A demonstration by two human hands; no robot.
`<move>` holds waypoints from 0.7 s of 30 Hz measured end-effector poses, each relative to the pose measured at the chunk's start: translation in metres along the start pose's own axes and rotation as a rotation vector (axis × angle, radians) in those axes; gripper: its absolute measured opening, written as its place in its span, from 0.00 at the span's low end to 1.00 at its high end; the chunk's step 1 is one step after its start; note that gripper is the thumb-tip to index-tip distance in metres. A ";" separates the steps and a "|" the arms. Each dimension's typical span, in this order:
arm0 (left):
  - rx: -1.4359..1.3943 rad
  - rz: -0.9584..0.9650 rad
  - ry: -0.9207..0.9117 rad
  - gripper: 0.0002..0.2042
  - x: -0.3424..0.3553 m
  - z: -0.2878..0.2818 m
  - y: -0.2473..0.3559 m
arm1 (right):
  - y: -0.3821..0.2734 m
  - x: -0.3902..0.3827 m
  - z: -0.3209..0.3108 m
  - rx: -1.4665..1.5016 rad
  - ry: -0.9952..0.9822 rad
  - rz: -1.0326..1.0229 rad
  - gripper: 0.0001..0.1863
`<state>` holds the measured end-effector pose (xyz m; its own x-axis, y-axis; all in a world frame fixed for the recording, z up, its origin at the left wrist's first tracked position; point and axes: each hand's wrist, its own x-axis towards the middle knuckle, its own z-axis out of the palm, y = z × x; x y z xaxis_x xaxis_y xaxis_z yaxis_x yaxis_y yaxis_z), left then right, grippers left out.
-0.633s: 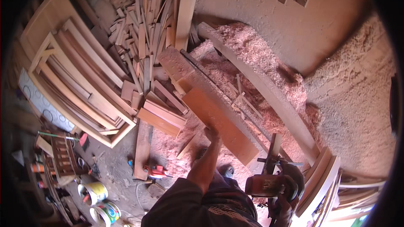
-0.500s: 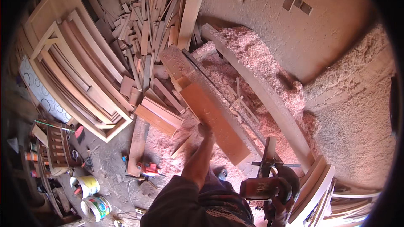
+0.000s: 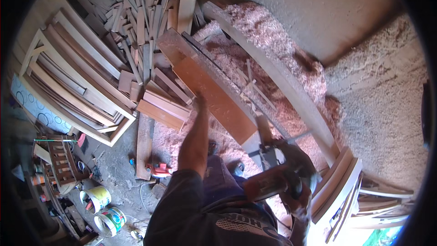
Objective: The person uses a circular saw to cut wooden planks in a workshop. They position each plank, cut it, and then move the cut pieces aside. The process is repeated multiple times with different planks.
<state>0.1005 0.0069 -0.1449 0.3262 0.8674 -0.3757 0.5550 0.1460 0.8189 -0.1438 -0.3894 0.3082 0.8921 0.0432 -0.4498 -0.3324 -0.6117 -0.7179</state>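
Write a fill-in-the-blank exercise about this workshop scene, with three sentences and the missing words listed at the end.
1. The left hand rests on the edge of a long reddish ______.
2. The right hand grips a handheld power ______.
3. Heaps of pale wood ______ lie on the floor beside the curved beam.

Missing words: plank; tool; shavings
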 end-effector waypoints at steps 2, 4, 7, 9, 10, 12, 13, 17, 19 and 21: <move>0.106 0.176 -0.045 0.30 -0.044 -0.016 0.027 | 0.034 0.002 0.003 -0.202 -0.019 -0.189 0.28; 0.175 0.481 -0.151 0.30 -0.072 -0.063 0.048 | 0.015 0.011 0.010 -0.068 -0.102 -0.160 0.28; 0.352 0.943 -0.300 0.33 -0.088 -0.166 0.065 | 0.004 0.029 0.031 -0.110 -0.241 -0.197 0.28; 0.535 1.239 -0.502 0.36 -0.111 -0.191 0.080 | 0.017 0.045 0.042 -0.139 -0.307 -0.233 0.28; 0.713 1.332 -0.567 0.36 -0.121 -0.194 0.085 | 0.024 0.052 0.048 -0.141 -0.315 -0.237 0.28; 1.074 1.502 -0.691 0.38 -0.142 -0.191 0.090 | 0.030 0.062 0.058 -0.150 -0.332 -0.251 0.28; 1.083 1.590 -0.680 0.35 -0.147 -0.187 0.089 | 0.025 0.065 0.062 -0.210 -0.341 -0.228 0.28; 1.083 1.821 -0.473 0.25 -0.117 -0.138 0.048 | 0.018 0.075 0.081 -0.245 -0.323 -0.237 0.26; 1.090 1.878 -0.439 0.23 -0.117 -0.127 0.054 | 0.015 0.075 0.080 -0.241 -0.339 -0.226 0.27; 1.108 1.918 -0.424 0.22 -0.118 -0.123 0.058 | 0.017 0.077 0.079 -0.242 -0.368 -0.202 0.29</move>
<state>-0.0003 -0.0286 0.0008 0.8376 -0.5262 0.1470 -0.4913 -0.8432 -0.2184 -0.1050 -0.3340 0.2200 0.7493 0.4299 -0.5037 -0.0437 -0.7269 -0.6854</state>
